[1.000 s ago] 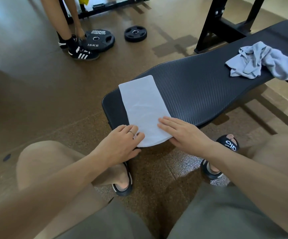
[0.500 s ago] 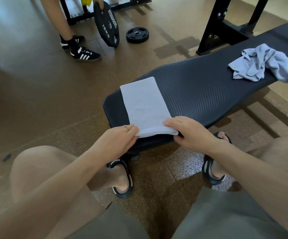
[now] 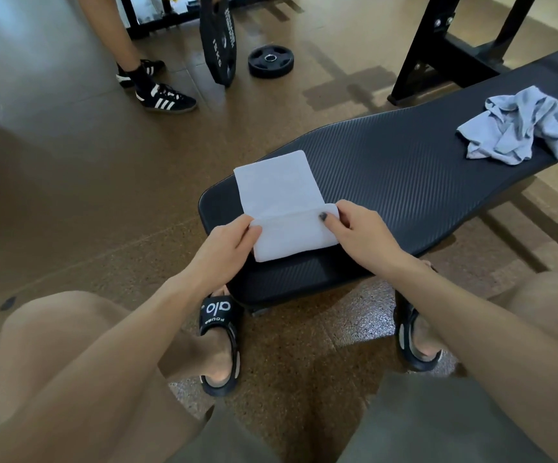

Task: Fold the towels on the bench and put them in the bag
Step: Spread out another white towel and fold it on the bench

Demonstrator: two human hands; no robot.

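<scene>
At the near end of the bench [image 3: 404, 182] lies the white towel [image 3: 281, 195], its near edge lifted and turned over onto itself in a short fold. The left hand [image 3: 227, 248] pinches the fold's left corner, thumb on top and fingers curled beneath. The right hand [image 3: 358, 232] pinches the right corner, a dark-painted thumbnail pressed on the cloth. The far part of the towel lies flat, reaching the bench's left edge. A crumpled blue-grey towel [image 3: 518, 128] sits near the far right edge of the bench, part of it hanging over that edge, well apart from the white one. No bag can be made out. Below the near end, the person's feet wear black slides [image 3: 219, 325]; the left one reads "alo" in white, with smaller lettering too small to read. On the floor beyond, a small weight plate [image 3: 271, 61] lies flat. Beside it another person in black three-striped shoes [image 3: 165, 98] holds a larger plate [image 3: 219, 41] upright, marked "15 KG".
</scene>
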